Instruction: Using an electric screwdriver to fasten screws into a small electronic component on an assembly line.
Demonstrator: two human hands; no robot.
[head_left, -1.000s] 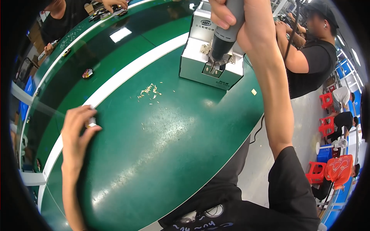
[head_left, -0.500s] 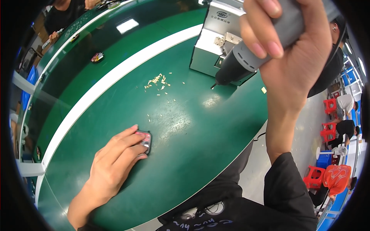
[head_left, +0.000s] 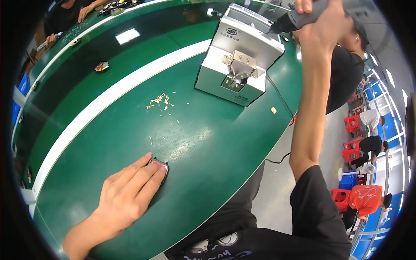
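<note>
Driver point(head_left: 288, 22) moved near machine point(head_left: 242, 45) edge, seemingly in right fingers point(head_left: 303, 6); left fingers point(head_left: 138, 177) hold device point(head_left: 161, 162).

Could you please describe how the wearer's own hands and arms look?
The left hand and right hand are bare, with no glove or watch showing. On the right side, a loose black sleeve ends near the elbow.

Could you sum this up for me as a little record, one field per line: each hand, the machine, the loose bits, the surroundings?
Left hand: lies over a small dark-edged gadget on the table
Right hand: grips a grey-and-black electric screwdriver, raised beside the machine's top
Machine: pale, box-shaped, standing on the table
Table: green
Loose bits: small, yellowish, scattered left of the machine
Neighbour: person in dark top, at right
</note>
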